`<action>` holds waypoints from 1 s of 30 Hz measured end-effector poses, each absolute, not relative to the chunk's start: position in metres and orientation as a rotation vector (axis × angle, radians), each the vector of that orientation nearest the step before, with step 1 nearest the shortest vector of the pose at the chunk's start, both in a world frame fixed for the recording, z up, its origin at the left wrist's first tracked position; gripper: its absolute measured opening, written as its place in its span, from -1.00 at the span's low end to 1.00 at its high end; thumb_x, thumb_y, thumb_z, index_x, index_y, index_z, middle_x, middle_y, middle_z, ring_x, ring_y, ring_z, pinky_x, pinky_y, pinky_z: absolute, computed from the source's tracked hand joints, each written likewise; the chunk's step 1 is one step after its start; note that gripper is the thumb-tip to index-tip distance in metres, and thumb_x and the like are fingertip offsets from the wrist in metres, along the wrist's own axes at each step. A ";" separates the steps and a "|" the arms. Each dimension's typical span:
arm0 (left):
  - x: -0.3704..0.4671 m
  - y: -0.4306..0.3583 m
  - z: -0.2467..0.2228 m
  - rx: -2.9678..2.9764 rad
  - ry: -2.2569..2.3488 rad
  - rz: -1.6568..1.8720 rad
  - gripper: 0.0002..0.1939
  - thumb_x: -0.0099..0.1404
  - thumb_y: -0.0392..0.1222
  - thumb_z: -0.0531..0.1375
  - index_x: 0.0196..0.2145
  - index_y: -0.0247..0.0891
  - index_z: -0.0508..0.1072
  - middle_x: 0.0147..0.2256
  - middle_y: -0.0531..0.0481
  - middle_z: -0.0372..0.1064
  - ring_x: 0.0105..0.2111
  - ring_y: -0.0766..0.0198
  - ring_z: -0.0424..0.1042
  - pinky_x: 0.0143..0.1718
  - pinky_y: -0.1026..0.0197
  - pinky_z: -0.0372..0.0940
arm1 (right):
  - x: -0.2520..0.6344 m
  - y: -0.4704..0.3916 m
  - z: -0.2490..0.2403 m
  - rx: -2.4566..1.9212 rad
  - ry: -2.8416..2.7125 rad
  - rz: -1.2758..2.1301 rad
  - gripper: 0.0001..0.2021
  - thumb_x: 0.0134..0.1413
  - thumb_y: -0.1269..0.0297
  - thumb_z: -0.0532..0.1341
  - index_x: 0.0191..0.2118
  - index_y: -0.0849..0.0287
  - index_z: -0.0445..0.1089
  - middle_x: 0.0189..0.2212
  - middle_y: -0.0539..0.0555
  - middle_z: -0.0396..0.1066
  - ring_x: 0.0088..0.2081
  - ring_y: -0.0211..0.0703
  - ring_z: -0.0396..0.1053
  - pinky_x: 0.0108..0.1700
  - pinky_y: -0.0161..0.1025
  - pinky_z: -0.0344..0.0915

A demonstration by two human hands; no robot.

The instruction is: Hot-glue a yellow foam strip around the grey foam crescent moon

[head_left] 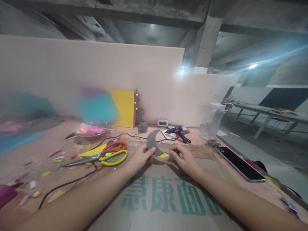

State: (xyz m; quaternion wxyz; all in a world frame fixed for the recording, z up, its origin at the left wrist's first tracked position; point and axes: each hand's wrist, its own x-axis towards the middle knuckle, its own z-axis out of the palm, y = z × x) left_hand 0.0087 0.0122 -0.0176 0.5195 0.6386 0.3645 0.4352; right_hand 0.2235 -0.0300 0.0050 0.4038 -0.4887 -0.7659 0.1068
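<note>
While the left hand (138, 160) pinches its lower curve between thumb and fingers, one flat grey crescent (151, 140) shows above the cardboard (110, 219), long axis nearly upright, hollow side facing right, one yellow patch (164, 155) along its lower end. The right hand's (187, 161) thumb and forefinger almost meet beside that tip; whether they grip, I cannot tell.

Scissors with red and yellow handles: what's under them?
Yellow paper sticks out past the scissors; a green scrap shows between the handles. Anything covered directly beneath is hidden.
</note>
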 end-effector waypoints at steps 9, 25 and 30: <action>0.009 0.009 -0.014 1.545 0.891 1.032 -0.54 0.14 0.23 0.19 -0.47 -0.26 0.25 -0.61 0.13 0.20 -0.58 0.37 0.21 -0.50 0.28 0.09 | 0.223 -0.027 0.002 -1.279 -1.991 0.349 -0.80 0.17 0.18 0.13 -0.38 0.17 0.36 -0.45 0.05 0.41 -0.40 -0.17 0.32 -0.33 -0.24 0.24; 0.010 0.009 -0.014 1.533 0.829 1.048 -0.57 0.16 0.20 0.20 -0.40 -0.27 0.28 -0.57 0.12 0.23 -0.58 0.39 0.20 -0.52 0.31 0.09 | 0.223 -0.031 0.004 -1.246 -2.046 0.259 -0.78 0.17 0.23 0.14 -0.44 0.17 0.40 -0.48 0.04 0.43 -0.42 -0.19 0.33 -0.32 -0.24 0.24; 0.009 0.007 -0.011 1.528 0.825 1.039 -0.58 0.14 0.18 0.21 -0.44 -0.26 0.27 -0.58 0.12 0.22 -0.57 0.39 0.20 -0.51 0.31 0.11 | 0.221 -0.032 0.005 -1.238 -2.046 0.285 -0.80 0.16 0.26 0.14 -0.45 0.17 0.39 -0.50 0.02 0.42 -0.43 -0.21 0.31 -0.33 -0.26 0.24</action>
